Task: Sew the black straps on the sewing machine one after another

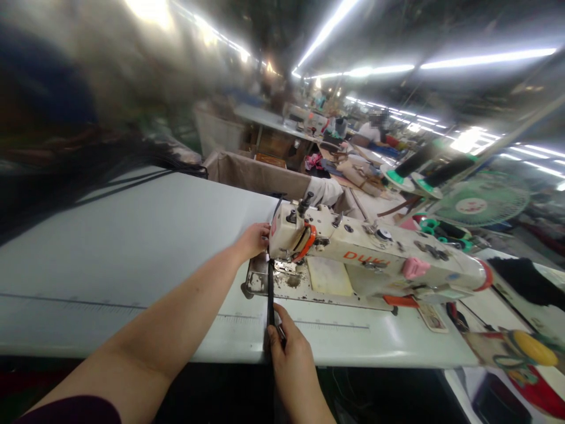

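A long narrow black strap (271,288) runs from the table's front edge toward the presser foot of a cream sewing machine (366,253). My right hand (293,353) pinches this strap near the front edge, and a small metal piece, too unclear to name, shows at its fingers. Beside the machine head, on its left, my left hand (255,240) has its fingers curled at the strap's line, partly hidden by the head. More of the strap shows behind the head. The needle area is hard to make out.
The pale table (154,235) carries a printed ruler scale. Dark straps (110,182) lie at its far left. Thread cones (406,162) and a green fan (477,200) stand at right. Behind is a fabric-lined bin (256,174); farther off, a person (368,132) sits.
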Motion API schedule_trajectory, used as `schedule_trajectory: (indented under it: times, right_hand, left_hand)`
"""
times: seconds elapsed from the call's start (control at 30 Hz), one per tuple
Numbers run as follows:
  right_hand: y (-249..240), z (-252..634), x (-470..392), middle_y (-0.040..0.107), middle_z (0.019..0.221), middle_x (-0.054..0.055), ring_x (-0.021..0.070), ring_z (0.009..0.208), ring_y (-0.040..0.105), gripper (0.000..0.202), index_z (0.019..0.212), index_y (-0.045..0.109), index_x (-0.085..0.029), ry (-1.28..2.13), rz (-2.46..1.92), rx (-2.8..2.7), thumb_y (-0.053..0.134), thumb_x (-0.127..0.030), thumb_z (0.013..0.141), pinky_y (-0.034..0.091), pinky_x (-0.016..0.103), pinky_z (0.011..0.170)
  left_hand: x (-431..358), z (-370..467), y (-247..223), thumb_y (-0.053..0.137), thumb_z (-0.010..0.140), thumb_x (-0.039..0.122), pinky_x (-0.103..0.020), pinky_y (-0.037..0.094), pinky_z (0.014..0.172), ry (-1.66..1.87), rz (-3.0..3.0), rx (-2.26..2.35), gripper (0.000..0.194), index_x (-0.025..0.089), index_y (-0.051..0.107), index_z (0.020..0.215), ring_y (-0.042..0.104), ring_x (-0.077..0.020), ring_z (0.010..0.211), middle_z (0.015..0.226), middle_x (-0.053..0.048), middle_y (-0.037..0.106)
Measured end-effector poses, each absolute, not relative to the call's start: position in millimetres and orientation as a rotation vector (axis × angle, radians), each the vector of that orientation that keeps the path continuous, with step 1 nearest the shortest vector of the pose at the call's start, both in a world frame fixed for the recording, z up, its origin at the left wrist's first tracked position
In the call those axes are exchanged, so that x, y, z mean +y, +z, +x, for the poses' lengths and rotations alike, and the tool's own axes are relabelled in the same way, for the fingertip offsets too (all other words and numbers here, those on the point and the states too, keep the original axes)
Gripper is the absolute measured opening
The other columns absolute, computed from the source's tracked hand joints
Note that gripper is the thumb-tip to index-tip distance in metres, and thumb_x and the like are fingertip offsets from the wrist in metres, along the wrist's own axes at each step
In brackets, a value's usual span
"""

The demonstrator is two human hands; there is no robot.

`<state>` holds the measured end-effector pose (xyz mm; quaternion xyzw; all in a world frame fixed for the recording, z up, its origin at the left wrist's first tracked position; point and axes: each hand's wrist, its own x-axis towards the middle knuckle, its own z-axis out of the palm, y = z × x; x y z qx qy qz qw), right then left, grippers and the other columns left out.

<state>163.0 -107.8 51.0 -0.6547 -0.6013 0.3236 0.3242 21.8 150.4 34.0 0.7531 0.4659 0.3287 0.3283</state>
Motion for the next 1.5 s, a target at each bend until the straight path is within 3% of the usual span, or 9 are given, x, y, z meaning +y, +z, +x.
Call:
schedule_trajectory:
  times: [0.17,0.3,0.4,0.53,0.67,0.77,0.9,1.13,1.5]
  right_hand:
    - [45,166,-111,0.069,0.116,0.013,0.0256,0.107,0.068,0.042,0.133,0.066,-0.021,0.646,-1.700,-1.576,0.050,-0.026,0.094,0.056,0.041,0.096]
    - [52,166,-113,0.066,0.109,0.010,0.0225,0.097,0.066,0.037,0.129,0.066,-0.021,0.595,-1.672,-1.568,0.052,-0.025,0.095,0.056,0.038,0.090]
    - [62,163,-109,0.066,0.116,0.011,0.0225,0.105,0.064,0.032,0.126,0.067,-0.021,0.607,-1.600,-1.550,0.055,-0.031,0.098,0.053,0.038,0.096]
    - [70,155,-97,0.068,0.113,0.010,0.0225,0.110,0.063,0.028,0.110,0.072,-0.021,0.695,-1.475,-1.539,0.053,-0.038,0.101,0.048,0.038,0.101]
    - [69,143,-82,0.069,0.090,0.006,0.0190,0.084,0.063,0.033,0.097,0.069,-0.020,0.961,-1.416,-1.501,0.055,-0.049,0.098,0.050,0.032,0.078]
    - [64,131,-69,0.066,0.076,0.001,0.0125,0.061,0.053,0.041,0.092,0.064,-0.020,1.308,-1.354,-1.357,0.056,-0.060,0.095,0.042,0.026,0.059]
    - [57,117,-52,0.064,0.073,0.000,0.0084,0.053,0.045,0.054,0.094,0.066,-0.017,1.549,-1.270,-1.125,0.061,-0.070,0.088,0.029,0.023,0.049]
    - [50,95,-26,0.061,0.065,0.000,0.0053,0.044,0.034,0.058,0.087,0.067,-0.014,1.712,-1.235,-1.050,0.068,-0.071,0.079,0.018,0.022,0.044]
    - [55,76,-17,0.038,0.058,-0.009,0.0059,0.045,0.021,0.052,0.083,0.061,-0.018,1.767,-1.177,-1.239,0.057,-0.070,0.085,0.015,0.023,0.047]
  left_hand:
    - [144,13,41,0.070,0.072,0.024,-0.033,0.049,0.092,0.984,1.719,1.372,0.007,0.018,0.073,0.076,0.066,-0.0251,0.100,0.101,-0.006,0.075]
    - [130,6,42,0.070,0.076,0.040,-0.031,0.046,0.080,1.136,1.425,1.451,0.022,0.018,0.069,0.076,0.064,-0.0229,0.088,0.082,-0.004,0.071]
    - [112,-1,41,0.068,0.076,0.047,-0.030,0.047,0.074,1.227,1.200,1.406,0.029,0.018,0.065,0.074,0.061,-0.0190,0.077,0.073,-0.001,0.065]
    - [86,-17,42,0.071,0.071,0.049,-0.031,0.055,0.082,1.313,0.975,1.230,0.033,0.018,0.058,0.072,0.064,-0.0175,0.081,0.075,-0.002,0.064]
    - [58,-35,44,0.079,0.065,0.051,-0.038,0.057,0.097,1.358,0.845,1.115,0.041,0.016,0.062,0.078,0.067,-0.0179,0.088,0.082,-0.004,0.067]
    - [37,-47,43,0.085,0.063,0.050,-0.040,0.056,0.101,1.378,0.798,1.107,0.044,0.016,0.064,0.081,0.069,-0.0180,0.089,0.083,-0.003,0.068]
    - [12,-62,38,0.088,0.065,0.048,-0.040,0.054,0.103,1.425,0.796,1.153,0.043,0.016,0.067,0.086,0.071,-0.0201,0.095,0.089,-0.005,0.075]
    - [-25,-82,33,0.085,0.073,0.048,-0.040,0.055,0.103,1.464,0.897,1.224,0.042,0.017,0.070,0.097,0.073,-0.0228,0.102,0.104,-0.009,0.079]
    - [-52,-101,31,0.082,0.078,0.047,-0.035,0.056,0.101,1.473,0.998,1.281,0.037,0.020,0.069,0.100,0.073,-0.0223,0.105,0.109,-0.008,0.078]
